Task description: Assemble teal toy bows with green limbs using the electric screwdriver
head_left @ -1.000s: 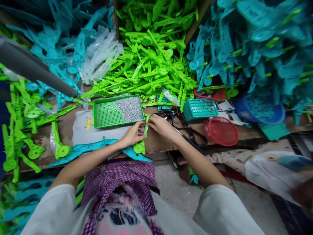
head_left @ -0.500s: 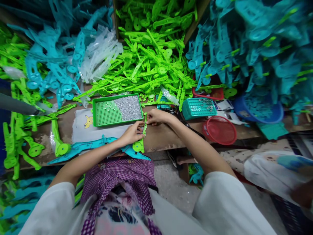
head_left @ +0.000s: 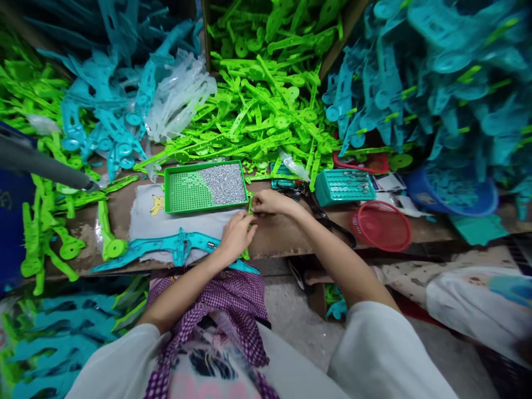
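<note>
From the head camera, looking down over the bench: the left hand [head_left: 236, 235] has slid down and to the right since half a second ago. Then it held the green strip [head_left: 250, 199] by its middle and the strip's round lower end showed beside it. Now the hand lies over that end, and only a sliver of green peeks out below the knuckles at the edge of the table [head_left: 282, 235]. Its fingers are curled down on the strip, gripping it against the wood.

The right hand [head_left: 270, 202] has hardly moved. It stays at the strip's upper end, fingertips pinched shut on it, just beside the corner of the green tray [head_left: 183, 191]. The two hands' fingertips now nearly meet there.

With the left hand shifted, more of the long teal piece [head_left: 174, 244] shows, lying on the grey cloth [head_left: 141, 224] just left of that hand. The heap of small silver bits [head_left: 224, 184] fills the right half of the tray and looks undisturbed.

To my eye the strip is now held firmer and flatter, with the fine work gathered at its upper end.

The teal basket [head_left: 343, 185] and red basket [head_left: 384, 224] sit off to the right, well apart from both hands
</note>
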### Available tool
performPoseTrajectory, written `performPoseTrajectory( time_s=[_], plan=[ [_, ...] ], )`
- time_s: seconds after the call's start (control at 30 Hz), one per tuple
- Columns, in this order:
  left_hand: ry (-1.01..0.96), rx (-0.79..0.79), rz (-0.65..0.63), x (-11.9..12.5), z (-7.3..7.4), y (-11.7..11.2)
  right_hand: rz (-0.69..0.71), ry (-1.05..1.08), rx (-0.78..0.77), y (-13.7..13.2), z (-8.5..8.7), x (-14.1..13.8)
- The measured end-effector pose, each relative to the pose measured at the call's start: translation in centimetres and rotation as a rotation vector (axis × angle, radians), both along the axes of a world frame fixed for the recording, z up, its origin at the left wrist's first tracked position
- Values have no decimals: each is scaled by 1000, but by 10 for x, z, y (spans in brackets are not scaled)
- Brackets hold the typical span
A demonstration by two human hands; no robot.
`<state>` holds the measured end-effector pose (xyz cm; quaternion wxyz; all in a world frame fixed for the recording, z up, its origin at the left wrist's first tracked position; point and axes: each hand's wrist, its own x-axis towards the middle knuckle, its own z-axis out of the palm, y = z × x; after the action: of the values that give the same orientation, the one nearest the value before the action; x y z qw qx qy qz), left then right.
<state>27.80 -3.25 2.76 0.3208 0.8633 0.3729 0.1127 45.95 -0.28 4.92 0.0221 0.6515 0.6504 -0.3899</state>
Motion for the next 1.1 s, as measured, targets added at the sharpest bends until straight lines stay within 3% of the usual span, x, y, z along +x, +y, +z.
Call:
performPoseTrajectory(
  time_s=[0.1, 0.37, 0.53, 0.7, 0.93, 1.1],
  plan=[
    [80, 46, -13, 8, 0, -1, -5, -3, 1, -2, -1, 1],
    [170, -33, -104, 11, 4, 13, -59, 175, -82, -5, -2, 6],
    [203, 15, -152, 6, 7, 3, -78, 192, -10, -6, -7, 6],
    [152, 26, -144, -1, 1, -3, -169, 326, -71, -7, -15, 7],
    [-111, 52, -137, -22, -9, -6, -188, 180, -30, -6, -18, 0],
    [-89, 13, -131, -35, -1, -3, -138, 33, 13, -6, -16, -4]
  ],
)
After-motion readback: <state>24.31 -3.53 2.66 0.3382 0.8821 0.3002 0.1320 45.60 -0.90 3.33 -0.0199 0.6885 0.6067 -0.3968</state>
